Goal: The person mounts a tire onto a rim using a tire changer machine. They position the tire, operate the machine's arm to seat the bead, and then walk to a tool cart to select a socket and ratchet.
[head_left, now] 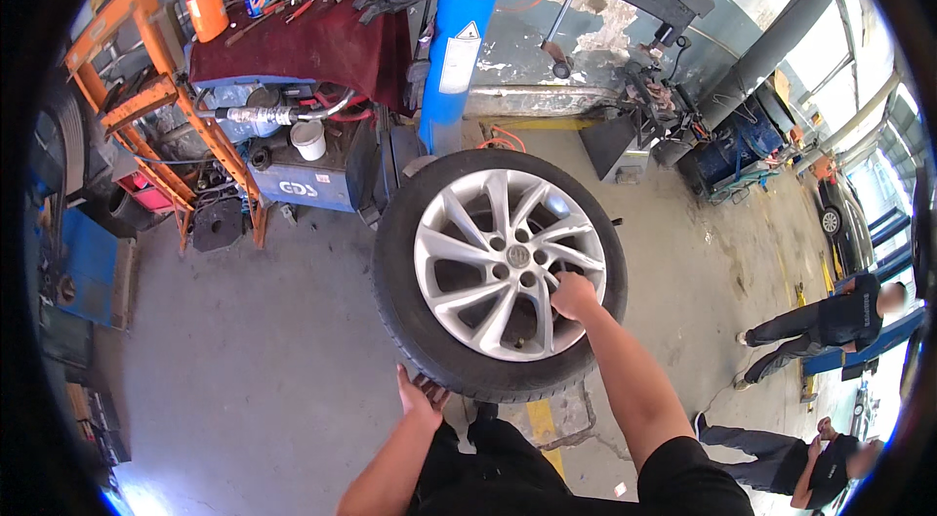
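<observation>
A car wheel (493, 374), a black tyre on a silver multi-spoke alloy rim (464, 299), fills the middle of the view with its outer face toward me. My right hand (574, 295) reaches across the tyre, its fingers closed round a spoke to the right of the hub. At the tyre's near left edge is my left hand (422, 399), thumb up against the rubber and fingers reaching under it, supporting the wheel. The left fingertips are partly hidden in shadow below the tyre. Whether the wheel touches the floor is hidden.
Behind the wheel rises a blue lift post (454, 47). An orange metal frame (146, 96) and a bench with a dark red cloth (303, 47) stand at left. A black machine (634, 130) and blue drum (727, 160) are beyond. Two people (830, 321) are at right.
</observation>
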Action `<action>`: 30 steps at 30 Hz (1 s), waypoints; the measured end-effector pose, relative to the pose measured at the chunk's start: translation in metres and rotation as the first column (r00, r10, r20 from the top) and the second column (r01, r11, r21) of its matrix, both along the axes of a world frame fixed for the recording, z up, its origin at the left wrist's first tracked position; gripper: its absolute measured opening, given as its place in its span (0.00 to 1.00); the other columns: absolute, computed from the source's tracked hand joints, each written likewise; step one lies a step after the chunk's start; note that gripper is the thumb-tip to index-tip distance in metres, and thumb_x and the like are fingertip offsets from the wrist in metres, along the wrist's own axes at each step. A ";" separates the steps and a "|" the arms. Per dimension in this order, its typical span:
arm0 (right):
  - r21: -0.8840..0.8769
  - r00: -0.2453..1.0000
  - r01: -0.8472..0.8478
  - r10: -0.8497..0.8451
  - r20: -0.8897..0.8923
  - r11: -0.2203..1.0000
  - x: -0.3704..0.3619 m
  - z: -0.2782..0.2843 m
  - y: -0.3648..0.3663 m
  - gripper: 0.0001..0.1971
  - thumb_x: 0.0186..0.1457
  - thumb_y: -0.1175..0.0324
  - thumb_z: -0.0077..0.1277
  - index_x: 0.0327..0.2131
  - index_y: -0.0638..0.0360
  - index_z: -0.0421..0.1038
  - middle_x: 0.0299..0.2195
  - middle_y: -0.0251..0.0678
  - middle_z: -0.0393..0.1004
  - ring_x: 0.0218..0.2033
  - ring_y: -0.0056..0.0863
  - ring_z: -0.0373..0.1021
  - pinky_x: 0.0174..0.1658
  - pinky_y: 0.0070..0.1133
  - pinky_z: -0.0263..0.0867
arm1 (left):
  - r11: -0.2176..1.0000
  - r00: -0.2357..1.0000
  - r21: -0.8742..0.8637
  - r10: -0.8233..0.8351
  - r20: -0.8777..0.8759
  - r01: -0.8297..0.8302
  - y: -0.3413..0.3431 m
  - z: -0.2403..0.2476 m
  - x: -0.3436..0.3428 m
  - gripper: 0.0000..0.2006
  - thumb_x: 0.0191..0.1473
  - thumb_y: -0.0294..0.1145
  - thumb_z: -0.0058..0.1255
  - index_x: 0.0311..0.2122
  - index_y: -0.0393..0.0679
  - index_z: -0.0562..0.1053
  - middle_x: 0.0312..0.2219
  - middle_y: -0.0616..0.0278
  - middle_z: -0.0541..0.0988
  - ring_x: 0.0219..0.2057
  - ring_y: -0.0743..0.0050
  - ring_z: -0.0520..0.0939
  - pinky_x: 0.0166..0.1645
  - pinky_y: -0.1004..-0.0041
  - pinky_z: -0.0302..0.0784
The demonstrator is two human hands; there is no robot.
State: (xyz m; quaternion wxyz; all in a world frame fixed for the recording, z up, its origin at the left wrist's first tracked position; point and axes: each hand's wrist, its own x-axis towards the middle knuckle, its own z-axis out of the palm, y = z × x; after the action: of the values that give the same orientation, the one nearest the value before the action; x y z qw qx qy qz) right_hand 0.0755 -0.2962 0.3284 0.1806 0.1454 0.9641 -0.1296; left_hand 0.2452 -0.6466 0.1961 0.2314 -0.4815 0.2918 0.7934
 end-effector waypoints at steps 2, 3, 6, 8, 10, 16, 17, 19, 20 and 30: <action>-0.005 0.998 0.031 -0.031 0.059 1.000 0.001 -0.013 0.003 0.27 0.53 0.64 0.61 0.58 0.51 0.85 0.52 0.51 0.88 0.56 0.54 0.82 0.64 0.42 0.76 | 0.999 0.999 -0.032 -0.032 0.029 0.033 0.002 -0.005 0.006 0.58 0.65 0.84 0.42 0.81 0.41 0.57 0.73 0.46 0.68 0.73 0.48 0.70 0.78 0.48 0.63; -0.020 0.998 0.019 -0.018 0.055 1.000 0.003 -0.016 0.007 0.24 0.55 0.63 0.61 0.56 0.52 0.85 0.51 0.50 0.88 0.56 0.54 0.82 0.62 0.43 0.76 | 0.997 1.000 -0.079 -0.016 0.027 0.018 0.001 -0.006 0.006 0.52 0.67 0.81 0.43 0.77 0.42 0.62 0.66 0.50 0.73 0.68 0.50 0.73 0.75 0.50 0.67; -0.044 1.000 0.000 0.001 0.026 0.999 0.009 -0.021 0.010 0.23 0.58 0.60 0.64 0.57 0.50 0.84 0.51 0.48 0.88 0.56 0.51 0.82 0.62 0.43 0.77 | 0.931 0.998 -0.366 -0.018 -0.060 -0.005 -0.005 0.012 0.002 0.40 0.71 0.71 0.49 0.68 0.42 0.72 0.51 0.58 0.82 0.60 0.55 0.80 0.69 0.52 0.72; -0.062 0.997 -0.012 0.017 0.077 0.998 0.011 -0.017 0.011 0.23 0.58 0.57 0.66 0.56 0.52 0.82 0.51 0.49 0.88 0.56 0.53 0.82 0.61 0.44 0.77 | 0.736 0.975 -0.677 -0.165 -0.150 0.020 -0.013 0.042 -0.013 0.37 0.70 0.65 0.55 0.67 0.41 0.72 0.52 0.59 0.82 0.62 0.56 0.80 0.71 0.52 0.70; -0.097 0.996 0.012 -0.003 0.094 0.995 0.009 -0.011 0.011 0.25 0.58 0.56 0.69 0.57 0.53 0.80 0.52 0.51 0.87 0.56 0.54 0.82 0.61 0.44 0.77 | 0.417 0.764 -0.871 -0.462 -0.450 -0.261 -0.003 0.082 -0.043 0.34 0.67 0.58 0.61 0.65 0.40 0.74 0.53 0.58 0.83 0.62 0.54 0.80 0.71 0.53 0.70; -0.114 0.992 -0.036 0.049 0.113 0.993 0.003 -0.004 0.012 0.22 0.58 0.65 0.61 0.56 0.57 0.81 0.47 0.53 0.88 0.52 0.54 0.84 0.58 0.44 0.80 | -0.453 -0.007 -0.868 -0.886 0.464 -0.203 0.055 0.151 -0.175 0.24 0.58 0.47 0.67 0.56 0.44 0.83 0.54 0.46 0.86 0.59 0.43 0.84 0.68 0.52 0.78; -0.109 0.991 -0.044 0.057 0.122 0.993 0.002 -0.004 0.013 0.21 0.58 0.66 0.59 0.55 0.59 0.81 0.46 0.54 0.88 0.51 0.54 0.85 0.57 0.43 0.80 | -0.490 -0.085 -0.864 -0.862 0.500 -0.111 0.064 0.148 -0.191 0.23 0.58 0.47 0.67 0.54 0.44 0.83 0.51 0.46 0.87 0.56 0.43 0.86 0.65 0.51 0.80; -0.133 0.997 -0.045 0.052 0.053 0.990 0.004 -0.004 0.014 0.18 0.58 0.67 0.58 0.52 0.59 0.82 0.46 0.54 0.88 0.50 0.55 0.85 0.57 0.44 0.80 | -0.609 -0.245 -0.792 -0.776 0.581 0.051 0.078 0.140 -0.210 0.22 0.58 0.47 0.66 0.52 0.44 0.83 0.46 0.47 0.90 0.50 0.43 0.90 0.59 0.48 0.85; -0.131 0.998 -0.058 0.062 0.021 0.990 0.003 -0.003 0.016 0.18 0.58 0.67 0.58 0.51 0.59 0.82 0.45 0.54 0.88 0.50 0.56 0.85 0.56 0.45 0.80 | -0.608 -0.221 -0.793 -0.770 0.599 -0.033 0.078 0.137 -0.210 0.19 0.57 0.46 0.66 0.47 0.43 0.82 0.39 0.48 0.91 0.43 0.41 0.92 0.51 0.45 0.87; -0.076 0.997 -0.074 0.071 -0.034 0.994 0.063 0.027 0.016 0.20 0.55 0.61 0.64 0.51 0.54 0.84 0.43 0.53 0.88 0.49 0.55 0.85 0.55 0.47 0.80 | -0.575 -0.167 -0.818 -0.808 0.565 0.017 0.070 0.148 -0.139 0.18 0.61 0.46 0.65 0.49 0.46 0.79 0.44 0.54 0.90 0.48 0.47 0.92 0.52 0.47 0.86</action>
State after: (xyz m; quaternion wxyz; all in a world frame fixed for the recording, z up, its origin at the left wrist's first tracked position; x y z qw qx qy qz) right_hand 0.1386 -0.2802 0.3555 0.1756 0.1010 0.9657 -0.1624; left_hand 0.1059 -0.5762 0.3439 0.2344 0.1960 0.9485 0.0837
